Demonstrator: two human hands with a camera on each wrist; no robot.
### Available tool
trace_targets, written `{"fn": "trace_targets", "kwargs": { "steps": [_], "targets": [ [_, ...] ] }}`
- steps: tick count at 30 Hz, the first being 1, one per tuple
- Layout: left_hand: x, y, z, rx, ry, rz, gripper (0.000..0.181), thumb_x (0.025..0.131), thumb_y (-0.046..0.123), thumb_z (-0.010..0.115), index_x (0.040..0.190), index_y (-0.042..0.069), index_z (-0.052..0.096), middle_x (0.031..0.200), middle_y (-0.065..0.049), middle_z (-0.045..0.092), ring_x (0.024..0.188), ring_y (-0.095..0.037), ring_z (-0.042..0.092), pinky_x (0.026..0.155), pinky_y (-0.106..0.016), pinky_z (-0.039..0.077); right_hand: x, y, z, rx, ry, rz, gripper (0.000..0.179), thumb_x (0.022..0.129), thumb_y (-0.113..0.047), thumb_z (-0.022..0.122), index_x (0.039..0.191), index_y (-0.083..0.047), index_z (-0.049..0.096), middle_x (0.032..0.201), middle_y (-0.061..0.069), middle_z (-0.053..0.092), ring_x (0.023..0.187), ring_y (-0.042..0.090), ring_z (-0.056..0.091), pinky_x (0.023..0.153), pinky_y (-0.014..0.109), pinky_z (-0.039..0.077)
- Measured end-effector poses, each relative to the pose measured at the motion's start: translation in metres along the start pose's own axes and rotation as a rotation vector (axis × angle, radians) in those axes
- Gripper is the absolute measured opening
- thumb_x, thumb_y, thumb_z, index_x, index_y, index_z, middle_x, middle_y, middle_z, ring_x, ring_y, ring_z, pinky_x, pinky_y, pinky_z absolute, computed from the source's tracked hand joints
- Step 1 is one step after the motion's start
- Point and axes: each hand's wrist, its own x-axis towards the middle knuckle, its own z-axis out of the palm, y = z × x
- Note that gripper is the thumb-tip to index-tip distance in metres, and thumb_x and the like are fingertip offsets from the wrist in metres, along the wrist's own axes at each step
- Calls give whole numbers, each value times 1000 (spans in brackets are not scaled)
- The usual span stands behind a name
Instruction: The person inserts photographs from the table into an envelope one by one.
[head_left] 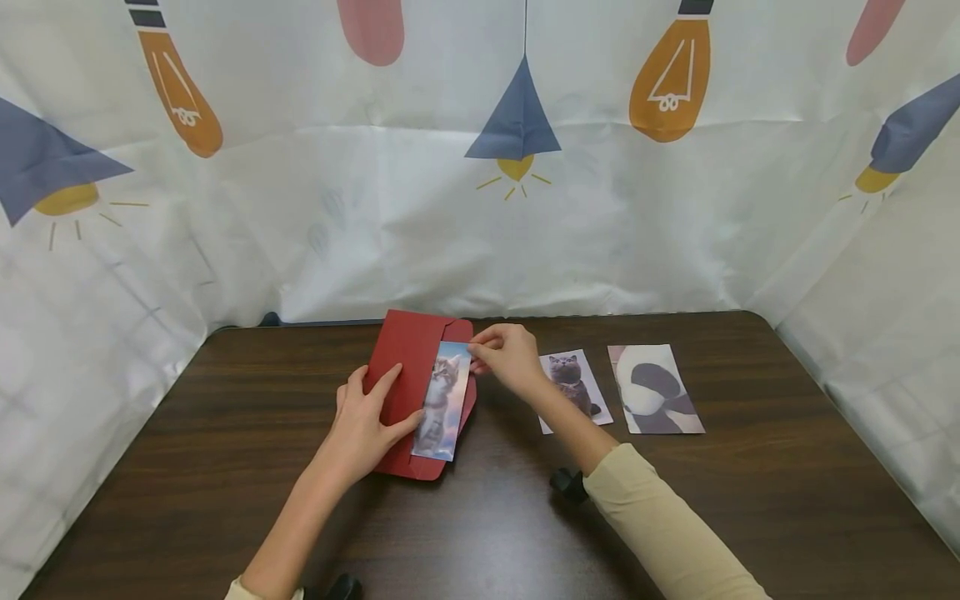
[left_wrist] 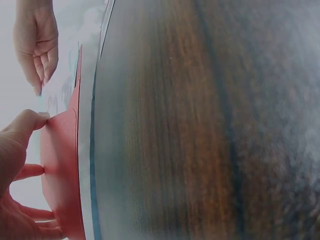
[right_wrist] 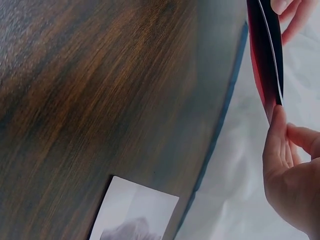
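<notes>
Left hand (head_left: pixel 365 422) is spreading wide over a red envelope (head_left: pixel 408 335), thumb is touching a kitten card (head_left: pixel 446 400) overlapping it, right hand (head_left: pixel 513 358) is pinching that card's upper corner, two picture cards (head_left: pixel 660 390) are lying farther right on the worktop (head_left: pixel 495 533).

**Strung toward three o'clock!**

Envelope (head_left: pixel 397 358) on the bench (head_left: pixel 487 533), kitten card (head_left: pixel 444 408) over its three o'clock side; left hand (head_left: pixel 367 419) at the envelope's eight, right hand (head_left: pixel 508 360) at the card's two. Cat print (head_left: pixel 572 385) at the envelope's three, second print (head_left: pixel 656 390) beyond, curtain (head_left: pixel 375 217) behind at twelve!
</notes>
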Motion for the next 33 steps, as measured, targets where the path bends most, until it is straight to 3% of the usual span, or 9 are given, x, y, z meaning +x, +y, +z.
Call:
{"fn": "trace_targets", "kwargs": {
  "steps": [6,14,33],
  "targets": [
    [1,1,0,-4,0,0,83,93,34,79,160,3,41,160,-35,24,141,-55,27,95,-66,56,1,0,4,8,-1,16,11,97,1,73,103,10,75,87,23,78,64,18,76,77,50,64],
    [3,3,0,-6,-5,7,84,94,36,78,161,4,40,161,-35,23,140,-53,28,96,-64,56,1,-1,8,-3,-5,1,10,98,1,72,102,10,74,85,22,77,65,19,76,66,33,64],
    [5,11,4,-7,-2,23,80,95,32,77,160,3,41,160,-35,24,139,-53,29,95,-63,57,0,-2,15,20,-13,-4,10,98,2,71,102,11,74,87,25,77,67,22,77,64,31,64]
  ]
}}
